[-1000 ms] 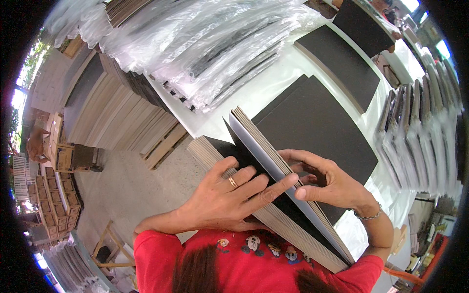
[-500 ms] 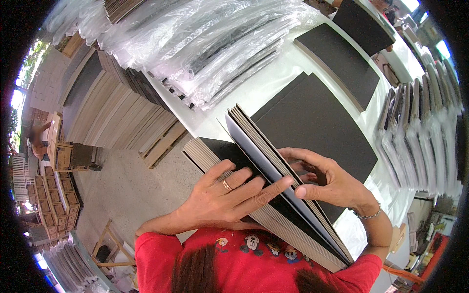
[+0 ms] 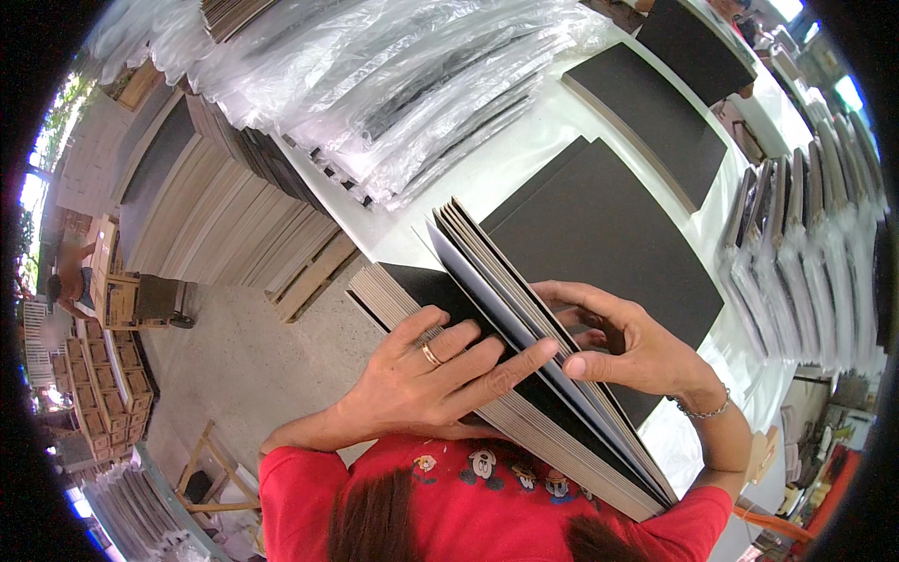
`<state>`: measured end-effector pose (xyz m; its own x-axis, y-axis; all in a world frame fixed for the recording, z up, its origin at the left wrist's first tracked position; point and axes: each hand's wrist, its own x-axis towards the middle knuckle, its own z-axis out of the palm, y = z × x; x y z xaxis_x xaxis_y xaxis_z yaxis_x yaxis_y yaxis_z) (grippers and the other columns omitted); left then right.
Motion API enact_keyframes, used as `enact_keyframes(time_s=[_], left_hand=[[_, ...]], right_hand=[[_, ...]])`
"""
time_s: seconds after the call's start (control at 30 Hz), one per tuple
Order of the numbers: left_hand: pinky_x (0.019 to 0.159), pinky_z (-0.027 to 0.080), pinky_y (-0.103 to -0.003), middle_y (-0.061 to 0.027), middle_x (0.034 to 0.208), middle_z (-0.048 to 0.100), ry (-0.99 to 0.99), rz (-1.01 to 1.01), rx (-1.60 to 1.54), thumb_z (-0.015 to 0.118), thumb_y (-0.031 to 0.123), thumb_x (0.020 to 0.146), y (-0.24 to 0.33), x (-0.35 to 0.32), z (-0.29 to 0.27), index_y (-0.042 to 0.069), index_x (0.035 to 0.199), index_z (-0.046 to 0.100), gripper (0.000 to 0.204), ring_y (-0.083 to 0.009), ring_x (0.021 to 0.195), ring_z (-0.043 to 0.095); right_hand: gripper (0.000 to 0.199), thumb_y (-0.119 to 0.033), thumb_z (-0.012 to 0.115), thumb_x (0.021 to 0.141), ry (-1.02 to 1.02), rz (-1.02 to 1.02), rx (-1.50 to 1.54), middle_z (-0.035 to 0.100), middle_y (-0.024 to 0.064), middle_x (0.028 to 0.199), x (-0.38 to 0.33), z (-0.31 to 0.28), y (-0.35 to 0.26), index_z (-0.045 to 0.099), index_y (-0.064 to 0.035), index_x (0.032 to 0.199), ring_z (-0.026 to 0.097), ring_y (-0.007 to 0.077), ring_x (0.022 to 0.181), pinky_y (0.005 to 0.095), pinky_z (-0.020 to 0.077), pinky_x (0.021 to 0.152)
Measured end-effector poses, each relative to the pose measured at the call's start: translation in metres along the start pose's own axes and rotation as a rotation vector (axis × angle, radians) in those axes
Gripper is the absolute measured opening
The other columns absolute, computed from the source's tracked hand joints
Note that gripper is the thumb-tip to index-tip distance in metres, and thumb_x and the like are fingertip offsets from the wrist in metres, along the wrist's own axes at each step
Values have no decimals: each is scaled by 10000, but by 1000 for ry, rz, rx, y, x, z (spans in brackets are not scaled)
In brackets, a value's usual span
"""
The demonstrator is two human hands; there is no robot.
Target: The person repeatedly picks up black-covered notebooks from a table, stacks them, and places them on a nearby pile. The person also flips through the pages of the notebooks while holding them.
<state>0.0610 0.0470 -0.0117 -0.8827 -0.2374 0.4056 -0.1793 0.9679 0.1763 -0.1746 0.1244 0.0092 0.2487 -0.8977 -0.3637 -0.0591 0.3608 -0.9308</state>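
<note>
A thick stack of black boards [image 3: 407, 281] with grey-brown edges leans tilted against my front. It is parted lengthwise, and a shiny, pale-reflecting face shows in the gap. My left hand [image 3: 449, 370], with a ring, wraps over the left part; its index finger reaches across to the parted boards. On the other side my right hand [image 3: 632, 347] curls round the right-hand boards, thumb on their near face and fingers behind. A large black panel [image 3: 599, 225] with a crease line lies on the white-covered table [image 3: 412, 239] just beyond.
Plastic-wrapped stacks [image 3: 393, 84] fill the table's far left. Another black stack [image 3: 651, 122] lies farther back. Bagged bundles [image 3: 805, 253] stand at the right. A tall pile of boards [image 3: 225, 215] rests on a wooden pallet [image 3: 314, 276] at left. A person [image 3: 73, 276] bends near cardboard boxes [image 3: 103, 375].
The gap between the parted boards shows slightly more spread. Both hands stay almost in place. The distant person at left has bent lower.
</note>
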Motion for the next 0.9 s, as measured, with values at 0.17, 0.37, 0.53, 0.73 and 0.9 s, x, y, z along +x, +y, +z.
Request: enact_keyframes(time_s=[0.17, 0.37, 0.53, 0.73, 0.9], left_hand=[[821, 402, -308, 52, 842, 455, -3, -11, 3, 647, 538, 647, -3, 2, 0, 238, 1318, 529, 745, -99, 821, 500], [820, 404, -306, 54, 839, 461, 8, -2, 27, 654, 493, 649, -4, 4, 0, 239, 1311, 537, 718, -94, 818, 503], [817, 407, -302, 56, 843, 471, 15, 0, 38, 637, 448, 693, -4, 4, 2, 236, 1291, 555, 640, -91, 818, 507], [811, 409, -296, 46, 865, 471, 74, 44, 56, 630, 410, 718, -8, 1, 8, 251, 1275, 567, 583, -89, 826, 503], [836, 390, -360, 40, 941, 492, 194, 6, 1, 703, 486, 620, -6, 0, 7, 243, 1135, 614, 576, -135, 902, 511]], right_hand=[[759, -388, 692, 795, -14, -8, -1, 419, 176, 1370, 3, -2, -3, 369, -31, 1383, 469, 300, 1198, 452, 424, 980], [745, -366, 693, 801, -17, -28, 11, 436, 168, 1358, 4, -3, 1, 370, -31, 1382, 487, 290, 1179, 448, 431, 976], [739, -362, 694, 800, -12, -20, -2, 440, 170, 1356, 5, -4, -1, 375, -31, 1379, 492, 288, 1173, 449, 434, 973], [720, -339, 690, 807, -15, -5, -22, 447, 164, 1352, 4, -5, -4, 377, -29, 1377, 493, 282, 1172, 444, 433, 973], [709, -322, 687, 815, -24, 19, 5, 460, 150, 1336, 3, -6, -9, 373, -34, 1382, 494, 256, 1167, 412, 429, 970]])
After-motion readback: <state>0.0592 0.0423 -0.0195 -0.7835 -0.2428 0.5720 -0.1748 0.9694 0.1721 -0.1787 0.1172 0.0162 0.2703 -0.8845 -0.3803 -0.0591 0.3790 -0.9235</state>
